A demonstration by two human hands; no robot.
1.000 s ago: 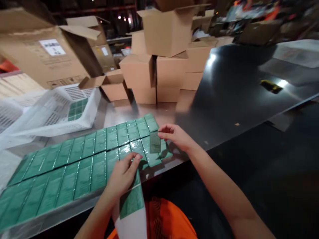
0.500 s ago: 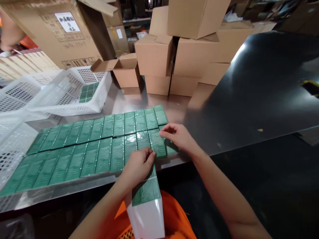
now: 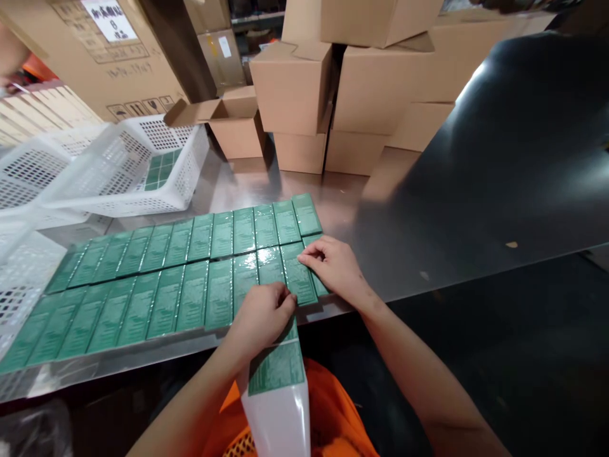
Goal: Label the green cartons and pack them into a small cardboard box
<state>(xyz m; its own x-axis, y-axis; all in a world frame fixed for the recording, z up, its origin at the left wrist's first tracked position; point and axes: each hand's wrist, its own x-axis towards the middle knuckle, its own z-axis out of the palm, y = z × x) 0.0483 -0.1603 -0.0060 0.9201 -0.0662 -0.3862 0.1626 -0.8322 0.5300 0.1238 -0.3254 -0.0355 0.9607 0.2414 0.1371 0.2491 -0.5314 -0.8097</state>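
Two rows of flat green packets [image 3: 157, 279] lie side by side on a shiny metal table [image 3: 342, 209]. My left hand [image 3: 261, 315] rests with curled fingers on the near end of a white strip with green packets [image 3: 276, 381] that hangs off the table's front edge toward my lap. My right hand [image 3: 333, 265] pinches the top of one green packet [image 3: 299, 279] at the right end of the near row, pressing it flat among its neighbours.
White plastic baskets [image 3: 118, 171] stand at the back left, one holding a few green packets. Stacked cardboard boxes [image 3: 333, 82] fill the back. A dark sheet [image 3: 499, 158] covers the table's right side. An orange garment [image 3: 328, 412] shows below.
My right hand brought a lifted green packet down and laid it flat at the right end of the near row. My left hand closed on the strip's end. The camera view tilted downward.
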